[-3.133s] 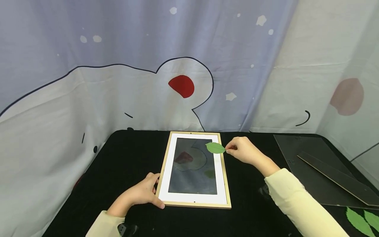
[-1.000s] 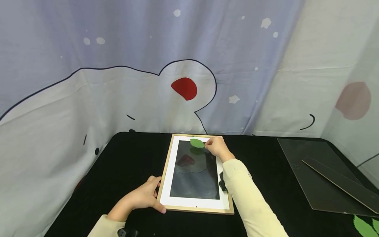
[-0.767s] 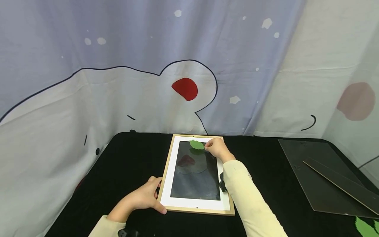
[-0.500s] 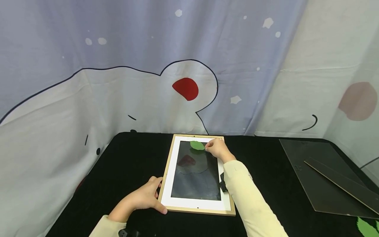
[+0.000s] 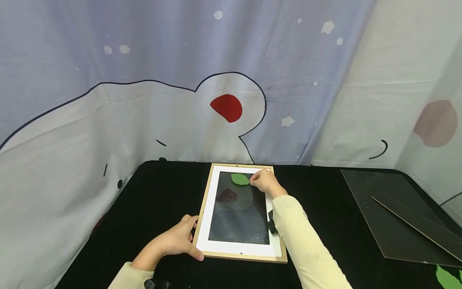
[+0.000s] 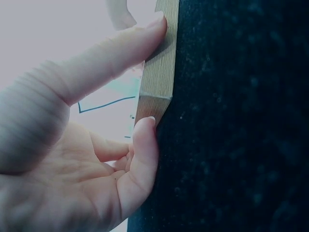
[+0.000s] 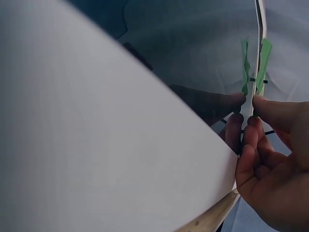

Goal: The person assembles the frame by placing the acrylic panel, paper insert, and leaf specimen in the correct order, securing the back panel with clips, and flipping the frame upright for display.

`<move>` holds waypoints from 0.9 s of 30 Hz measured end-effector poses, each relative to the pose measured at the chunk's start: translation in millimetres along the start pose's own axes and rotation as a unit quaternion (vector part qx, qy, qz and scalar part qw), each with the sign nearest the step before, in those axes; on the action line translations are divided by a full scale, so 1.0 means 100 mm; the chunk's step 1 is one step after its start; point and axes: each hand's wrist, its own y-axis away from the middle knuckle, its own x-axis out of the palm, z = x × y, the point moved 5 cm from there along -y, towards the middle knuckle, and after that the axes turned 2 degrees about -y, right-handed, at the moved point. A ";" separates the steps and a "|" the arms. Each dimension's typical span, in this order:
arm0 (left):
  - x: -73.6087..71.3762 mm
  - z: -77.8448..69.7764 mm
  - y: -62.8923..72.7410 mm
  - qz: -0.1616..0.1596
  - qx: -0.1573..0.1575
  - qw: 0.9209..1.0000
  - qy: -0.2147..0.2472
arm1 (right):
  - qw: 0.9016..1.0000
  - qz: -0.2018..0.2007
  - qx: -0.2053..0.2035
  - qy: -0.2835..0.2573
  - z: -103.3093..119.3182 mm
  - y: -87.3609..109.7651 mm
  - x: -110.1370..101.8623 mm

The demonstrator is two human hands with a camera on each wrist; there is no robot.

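A picture frame (image 5: pixel 241 257) with light wood edges, a white mat and a dark glossy pane lies on the black-covered table. My left hand (image 5: pixel 177 241) holds its near-left corner, the thumb (image 6: pixel 116 55) along the near edge and a bent finger (image 6: pixel 140 164) at the left side. Between thumb and fingertips, my right hand (image 5: pixel 266 181) pinches a green serrated leaf (image 5: pixel 240 179) by its right end. The leaf is level, close over the upper part of the pane. The right wrist view shows the leaf (image 7: pixel 263 60) edge-on beside its reflection in the pane.
On the right lies a dark flat board (image 5: pixel 361 200) with a narrower folded-up flap or strip (image 5: pixel 415 218) across it. More green leaves (image 5: pixel 447 277) show at the lower right corner. A printed curtain (image 5: pixel 162 108) hangs behind the table.
My right hand has carried the leaf leftward from beside the frame's right edge to over the pane's top, lowering it slightly at the end. The left hand keeps its hold on the corner.
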 end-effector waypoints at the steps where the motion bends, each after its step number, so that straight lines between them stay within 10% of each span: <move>1: 0.00 0.00 0.00 0.000 0.000 1.000 0.000 | 1.000 -0.004 -0.021 -0.004 -0.08 -0.07 0.04; 27: -0.01 -0.02 0.02 0.004 0.009 1.000 0.001 | 1.000 -0.002 -0.004 -0.022 0.07 0.12 -0.10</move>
